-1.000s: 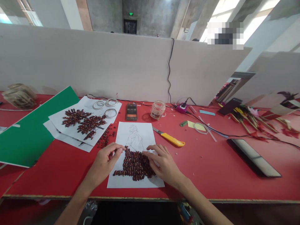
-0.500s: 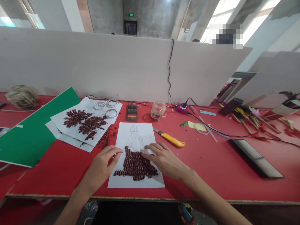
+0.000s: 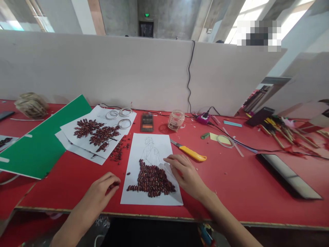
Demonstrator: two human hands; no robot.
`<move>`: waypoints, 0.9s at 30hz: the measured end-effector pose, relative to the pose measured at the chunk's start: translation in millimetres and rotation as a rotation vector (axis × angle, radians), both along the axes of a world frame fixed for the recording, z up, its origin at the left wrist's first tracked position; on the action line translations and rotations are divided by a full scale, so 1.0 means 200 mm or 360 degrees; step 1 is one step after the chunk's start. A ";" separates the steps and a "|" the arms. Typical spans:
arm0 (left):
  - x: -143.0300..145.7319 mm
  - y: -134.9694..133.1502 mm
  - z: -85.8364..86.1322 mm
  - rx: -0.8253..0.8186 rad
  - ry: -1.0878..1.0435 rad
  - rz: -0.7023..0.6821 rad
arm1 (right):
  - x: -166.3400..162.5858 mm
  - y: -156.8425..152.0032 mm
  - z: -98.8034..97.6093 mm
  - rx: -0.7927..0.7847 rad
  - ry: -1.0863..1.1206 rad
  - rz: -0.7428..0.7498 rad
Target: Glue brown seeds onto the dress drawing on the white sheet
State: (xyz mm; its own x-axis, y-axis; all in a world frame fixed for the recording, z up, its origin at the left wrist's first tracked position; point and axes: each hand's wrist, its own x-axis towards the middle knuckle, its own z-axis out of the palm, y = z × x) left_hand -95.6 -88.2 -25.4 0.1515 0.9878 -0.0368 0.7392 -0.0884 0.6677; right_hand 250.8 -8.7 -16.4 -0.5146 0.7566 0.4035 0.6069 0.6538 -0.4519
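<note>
On the white sheet of paper [image 3: 131,151] is a figure drawn in thin lines, its lower part covered by rows of dark red-brown beans [image 3: 153,180]. One single bean [image 3: 128,173] lies apart, near the sheet's left edge. My left hand [image 3: 102,192] hovers over the red table just left of the sheet, fingers bent, thumb and fingertips slightly apart. My right hand [image 3: 186,175] rests over the sheet's right side, beside the bean rows. Its fingers curl round something pale and translucent, mostly hidden, which I cannot make out.
Loose beans [image 3: 118,151] lie left of the sheet, by bean-covered drawings [image 3: 123,135] with tape rings on top. Behind stand a phone [image 3: 147,122] and a glass jar [image 3: 176,120]. A yellow utility knife [image 3: 192,153] lies right; a black tablet [image 3: 288,176] sits farther right.
My left hand has drawn back left and down, off the sheet, and the single bean now shows there. My right hand has shifted slightly right, away from the bean rows. The view has shifted a little.
</note>
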 end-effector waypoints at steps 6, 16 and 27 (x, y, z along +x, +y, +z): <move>0.05 0.01 0.04 -0.0080 0.0068 -0.0043 | -0.01 -0.02 0.00 0.0008 0.0011 0.0001; 0.47 0.18 0.10 -0.0471 -0.1642 0.0127 | -0.14 -0.12 0.08 -0.0166 0.0383 0.0176; 0.65 0.16 0.04 -0.0938 -0.2523 0.0545 | -0.24 -0.18 0.03 0.0262 0.0351 -0.0072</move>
